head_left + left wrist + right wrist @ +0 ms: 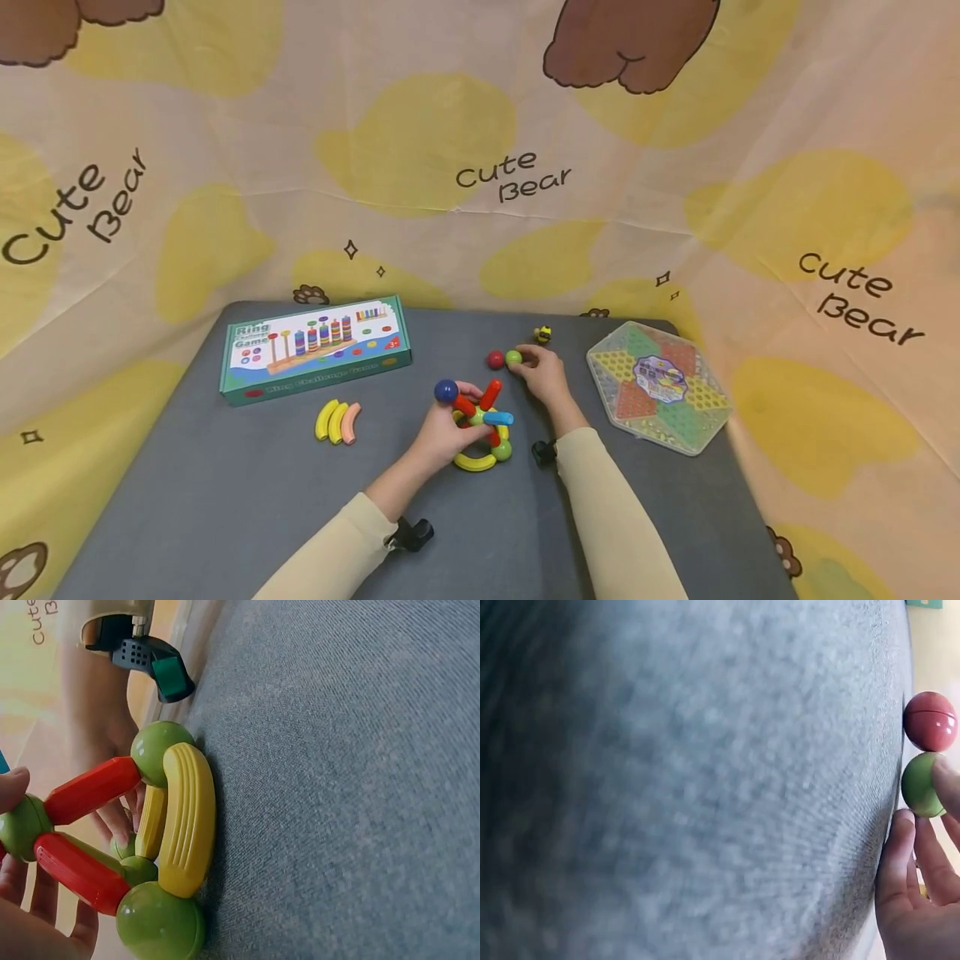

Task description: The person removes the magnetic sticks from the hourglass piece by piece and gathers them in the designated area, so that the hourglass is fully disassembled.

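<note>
My left hand grips a toy built of rods and balls near its upper green ball. Red rods, a light blue rod and a dark blue ball spread from that hub. Curved yellow rods and green balls form the base, low against the table in the left wrist view. Farther back, my right hand pinches a loose green ball between thumb and fingers. A red ball sits right beside it.
Two yellow curved rods and a pink one lie on the grey table at left. Behind them is a ring game box. A small bee figure stands beyond my right hand, and a hexagonal board game lies at right.
</note>
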The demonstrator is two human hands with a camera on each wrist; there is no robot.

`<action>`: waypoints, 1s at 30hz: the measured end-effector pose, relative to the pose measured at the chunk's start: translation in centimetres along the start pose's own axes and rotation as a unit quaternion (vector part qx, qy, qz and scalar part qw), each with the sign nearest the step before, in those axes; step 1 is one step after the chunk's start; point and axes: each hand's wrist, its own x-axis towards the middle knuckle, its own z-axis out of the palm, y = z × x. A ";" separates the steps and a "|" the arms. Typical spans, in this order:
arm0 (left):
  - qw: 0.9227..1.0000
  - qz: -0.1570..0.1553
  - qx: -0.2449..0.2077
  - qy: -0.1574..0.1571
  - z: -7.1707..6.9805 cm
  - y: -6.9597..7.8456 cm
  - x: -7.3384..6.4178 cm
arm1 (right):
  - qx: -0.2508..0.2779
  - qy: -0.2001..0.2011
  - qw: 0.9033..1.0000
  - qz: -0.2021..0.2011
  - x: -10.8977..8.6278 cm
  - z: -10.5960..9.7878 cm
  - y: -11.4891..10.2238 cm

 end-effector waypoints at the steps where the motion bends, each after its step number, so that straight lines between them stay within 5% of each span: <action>1: 1.000 0.001 0.001 0.003 0.0 0.0 0.0 | -0.003 -0.001 1.000 0.000 0.0 0.0 0.0; 10: 1.000 0.010 -0.005 0.012 -0.1 0.1 0.0 | 0.025 -0.017 1.000 -0.004 0.1 0.0 0.2; 22: 0.997 0.011 -0.067 -0.035 -1.3 -0.2 0.3 | 0.055 -0.018 0.998 0.011 -0.3 -0.3 0.6; 30: 0.999 0.023 -0.012 -0.022 -0.5 -0.1 0.1 | 0.085 0.006 0.996 0.017 -1.5 -1.1 0.5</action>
